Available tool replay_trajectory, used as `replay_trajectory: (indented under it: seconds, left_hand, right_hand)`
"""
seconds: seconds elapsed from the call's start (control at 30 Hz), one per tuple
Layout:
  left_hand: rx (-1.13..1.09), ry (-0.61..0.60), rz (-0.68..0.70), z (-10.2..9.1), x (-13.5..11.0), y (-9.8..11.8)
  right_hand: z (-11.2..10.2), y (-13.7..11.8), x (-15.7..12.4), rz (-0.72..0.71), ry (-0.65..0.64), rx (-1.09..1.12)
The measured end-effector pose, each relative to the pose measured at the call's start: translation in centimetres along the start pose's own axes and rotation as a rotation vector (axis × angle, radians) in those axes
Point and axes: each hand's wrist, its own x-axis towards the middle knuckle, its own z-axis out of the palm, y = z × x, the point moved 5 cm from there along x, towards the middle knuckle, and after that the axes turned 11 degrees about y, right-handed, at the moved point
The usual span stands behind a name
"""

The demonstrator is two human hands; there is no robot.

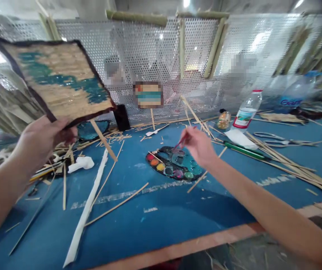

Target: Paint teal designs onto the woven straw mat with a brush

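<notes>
Raised at the left, my left hand (47, 135) grips the lower edge of a woven panel (56, 71) with a dark border and a thin stick at its lower right corner. Teal paint crosses the tan weave in a stepped band. My right hand (199, 144) pinches a thin reddish paintbrush (182, 140), its tip over the far side of a paint palette (168, 170). Red, orange, yellow, magenta and green paints fill the palette's wells, and teal is smeared on its right part. Whether the brush tip touches the palette, I cannot tell.
A white strip (89, 210) and loose bamboo slivers (116, 204) lie on the blue table (161, 232). To the right are a water bottle (245, 110), a green pen-like tool (245, 150), scissors (282, 140) and long bamboo strips (293, 168). Bubble wrap (146, 45) hangs behind.
</notes>
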Motion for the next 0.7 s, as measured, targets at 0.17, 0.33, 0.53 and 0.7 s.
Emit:
replay_trajectory:
  seconds: [0.17,0.33,0.53,0.7]
  left_hand:
    - [-0.03,-0.039,-0.015,4.3,5.0,-2.8]
    - [-0.055,-0.123,-0.111,11.0,9.1,-5.5]
    - [-0.083,-0.093,-0.272,17.6,11.1,-9.9]
    - [-0.075,0.007,-0.344,19.8,11.1,-12.5]
  right_hand:
    - [5.7,1.2,-6.4,0.089,-0.563,-0.374]
    - [5.0,1.1,-6.7,-0.05,-0.558,-0.553]
    - [3.5,1.2,-4.6,-0.081,-0.435,-0.496]
    - [3.3,1.1,-4.2,-0.109,-0.428,-0.474]
